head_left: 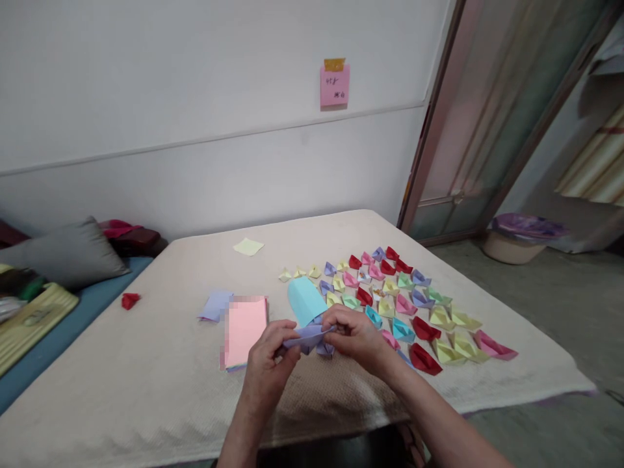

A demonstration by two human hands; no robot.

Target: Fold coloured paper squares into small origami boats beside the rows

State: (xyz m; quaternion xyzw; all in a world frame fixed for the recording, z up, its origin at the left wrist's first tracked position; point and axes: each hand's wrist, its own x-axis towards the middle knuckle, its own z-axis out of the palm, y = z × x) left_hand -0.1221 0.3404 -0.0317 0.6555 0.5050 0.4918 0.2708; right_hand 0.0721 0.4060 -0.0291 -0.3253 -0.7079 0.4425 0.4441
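Note:
My left hand (267, 370) and my right hand (358, 335) are both closed on a lilac sheet of paper (309, 338), pinching it from either end just above the cloth-covered table (146, 390). The sheet is partly folded and crumpled between my fingers. Right behind it lies a curled light-blue paper (305, 299). A stack of pink paper (245, 328) lies to the left of my hands. Several small folded paper boats (404, 299) in red, pink, yellow, green, blue and lilac are spread out to the right.
A loose lilac sheet (215, 305), a red folded piece (129, 299) and a pale yellow sheet (248, 246) lie further off on the table. A grey cushion (68, 253) sits on a blue mat at left. A pink note (334, 84) hangs on the wall. A basin (521, 237) stands on the floor at right.

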